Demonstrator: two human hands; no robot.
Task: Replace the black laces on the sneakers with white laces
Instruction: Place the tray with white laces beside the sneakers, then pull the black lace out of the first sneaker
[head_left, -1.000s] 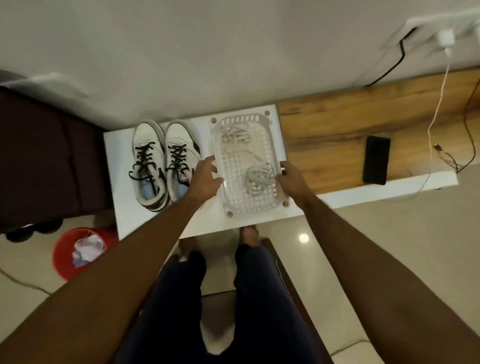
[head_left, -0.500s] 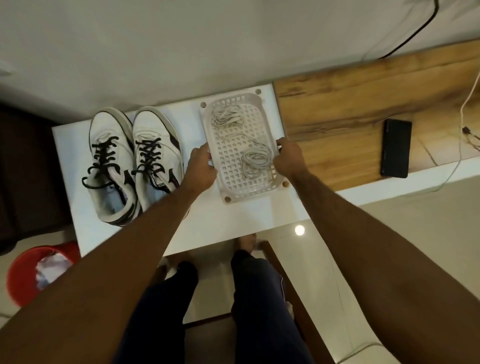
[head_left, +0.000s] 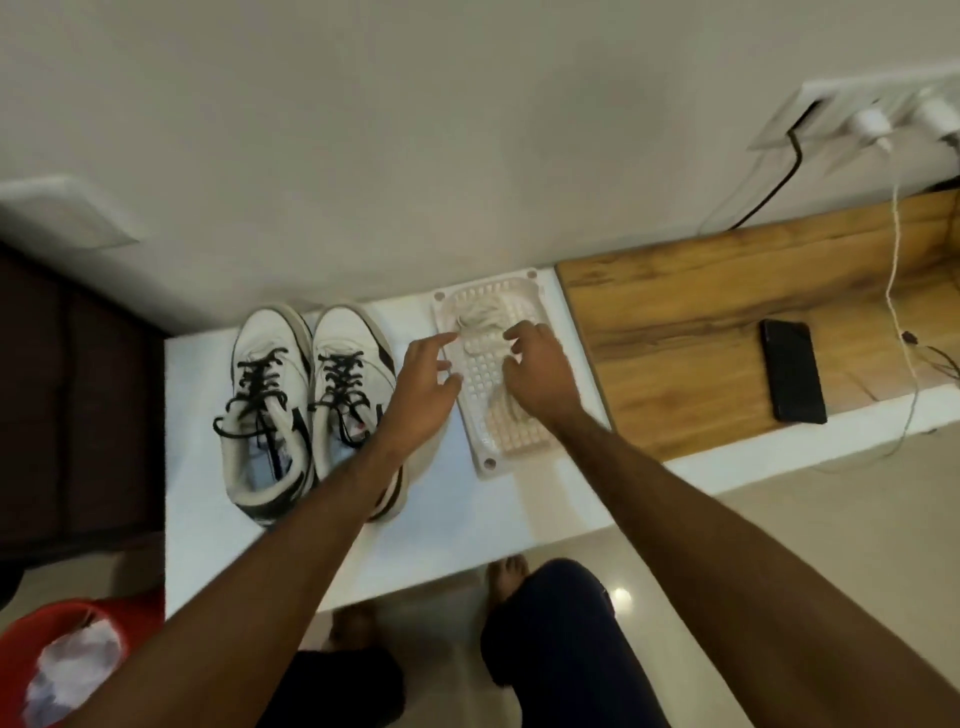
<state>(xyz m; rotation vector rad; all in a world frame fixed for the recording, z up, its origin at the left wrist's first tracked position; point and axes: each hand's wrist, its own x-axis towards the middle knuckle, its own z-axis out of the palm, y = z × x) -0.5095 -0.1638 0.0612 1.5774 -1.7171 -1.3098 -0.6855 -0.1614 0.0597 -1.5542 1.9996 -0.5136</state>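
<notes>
Head view, looking straight down: both hands are over the white perforated tray (head_left: 485, 452) that sits just right of centre on the white surface (head_left: 457, 540). The left hand (head_left: 423, 387) hovers at the tray's left rim with fingers spread and loose, gripping nothing. The right hand (head_left: 537, 371) is over the tray's middle, fingers bent down toward the mesh — whether it has pinched anything, I cannot tell, because the hand covers what lies under it. A bundle of white laces (head_left: 478, 314) lies at the tray's far end, just past the fingertips; a second pale bundle peeks out beneath the right wrist. Left of the tray, the two white sneakers (head_left: 306, 400) stand side by side, touching, toes toward the wall, the black laces (head_left: 257, 387) still threaded — the left forearm crosses over the nearer shoe's heel. At right, a black phone (head_left: 792, 376) rests on the wooden top (head_left: 670, 332), and a red bin (head_left: 78, 660) shows at lower left.
</notes>
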